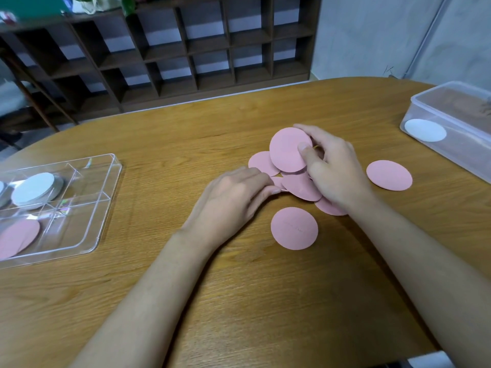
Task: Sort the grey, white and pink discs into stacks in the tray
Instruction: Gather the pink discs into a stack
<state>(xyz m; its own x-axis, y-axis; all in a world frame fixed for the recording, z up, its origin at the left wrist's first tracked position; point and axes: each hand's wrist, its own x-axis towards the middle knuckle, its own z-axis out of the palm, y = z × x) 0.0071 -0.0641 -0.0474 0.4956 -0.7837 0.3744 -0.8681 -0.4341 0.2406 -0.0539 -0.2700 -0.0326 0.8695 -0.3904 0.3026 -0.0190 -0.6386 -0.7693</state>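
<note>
Several pink discs lie in a loose pile point(300, 185) at the middle of the wooden table. My right hand point(334, 168) pinches one pink disc point(288, 150), tilted up off the pile. My left hand point(233, 197) rests on the table with its fingertips touching the pile's left edge at a partly hidden disc. Single pink discs lie nearer me point(294, 228) and to the right point(389, 175). The clear divided tray point(106, 197) at the left holds a white stack point(34, 189) in a rear compartment and pink discs point(18, 236) in a front one. A grey edge shows at the frame's left.
A clear plastic box point(451, 120) stands at the table's far right with one white disc point(425, 130) inside. A dark wooden shelf unit point(186, 49) stands behind the table. The table's curved far edge runs close behind the pile.
</note>
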